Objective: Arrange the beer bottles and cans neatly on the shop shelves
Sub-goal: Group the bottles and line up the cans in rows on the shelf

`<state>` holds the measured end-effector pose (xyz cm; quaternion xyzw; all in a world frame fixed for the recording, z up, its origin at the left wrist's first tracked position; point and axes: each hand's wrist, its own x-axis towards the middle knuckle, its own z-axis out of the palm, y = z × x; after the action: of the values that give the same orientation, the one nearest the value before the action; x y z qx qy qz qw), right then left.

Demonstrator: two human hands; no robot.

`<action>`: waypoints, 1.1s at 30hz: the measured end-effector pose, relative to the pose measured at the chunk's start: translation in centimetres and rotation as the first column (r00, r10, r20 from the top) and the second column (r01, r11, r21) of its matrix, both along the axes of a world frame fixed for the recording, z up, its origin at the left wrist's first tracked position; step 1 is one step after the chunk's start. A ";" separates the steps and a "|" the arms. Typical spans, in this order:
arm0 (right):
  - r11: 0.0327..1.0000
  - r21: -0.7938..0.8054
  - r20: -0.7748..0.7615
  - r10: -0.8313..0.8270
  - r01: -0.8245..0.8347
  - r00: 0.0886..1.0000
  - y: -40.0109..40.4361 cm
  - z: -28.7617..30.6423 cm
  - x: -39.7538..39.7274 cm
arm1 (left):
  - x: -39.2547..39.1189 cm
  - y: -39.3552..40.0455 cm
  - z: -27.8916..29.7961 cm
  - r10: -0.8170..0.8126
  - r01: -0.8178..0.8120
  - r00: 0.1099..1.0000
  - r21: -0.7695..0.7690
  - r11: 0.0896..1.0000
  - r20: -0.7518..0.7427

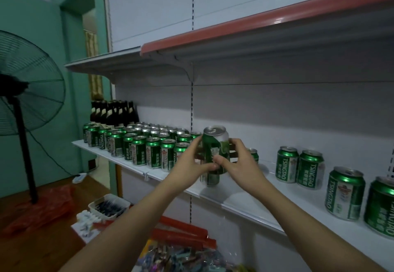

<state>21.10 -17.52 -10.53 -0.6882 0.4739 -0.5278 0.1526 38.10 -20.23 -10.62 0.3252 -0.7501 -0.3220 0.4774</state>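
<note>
Both hands, left hand (193,161) and right hand (238,163), grip one green Tsingtao can (214,150), raised above the middle shelf (245,199) beside the packed can block (145,144). Judged step: placement under way. Next: set it upright, flush with the front row.

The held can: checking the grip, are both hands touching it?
Touching. The head view shows the left hand and right hand with fingers wrapped round the held can.
</note>
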 end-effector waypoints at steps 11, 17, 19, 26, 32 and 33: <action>0.972 0.067 -0.091 0.232 -0.226 0.969 0.2 7.2 4.9 | 5.5 1.0 4.4 0.135 -0.136 0.991 -0.033 0.990 -0.012; 0.975 0.034 -0.225 0.220 -0.218 0.949 -4.2 12.5 7.3 | 8.0 -3.3 7.3 0.181 -0.180 0.983 -0.048 0.983 0.037; 0.975 0.068 -0.265 0.223 -0.213 0.938 -7.4 14.1 8.3 | 9.1 -6.5 8.3 0.205 -0.202 0.976 -0.060 0.978 0.067; 0.972 0.176 -0.189 0.190 -0.157 0.963 -20.6 15.6 12.8 | 12.7 -18.2 9.8 0.266 -0.259 0.960 -0.081 0.963 0.091; 0.976 0.216 -0.183 0.024 0.016 0.983 -28.1 14.3 14.8 | 13.6 -26.0 9.0 0.221 -0.211 0.964 -0.080 0.974 0.150; 0.975 0.219 -0.200 0.001 0.044 0.980 -28.8 14.2 14.9 | 13.6 -27.2 8.9 0.224 -0.211 0.962 -0.093 0.973 0.154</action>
<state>35.97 -46.32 3.64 -0.7109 0.5502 -0.4016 0.1746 51.65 -47.39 -1.76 0.4126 -0.7580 -0.2115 0.4587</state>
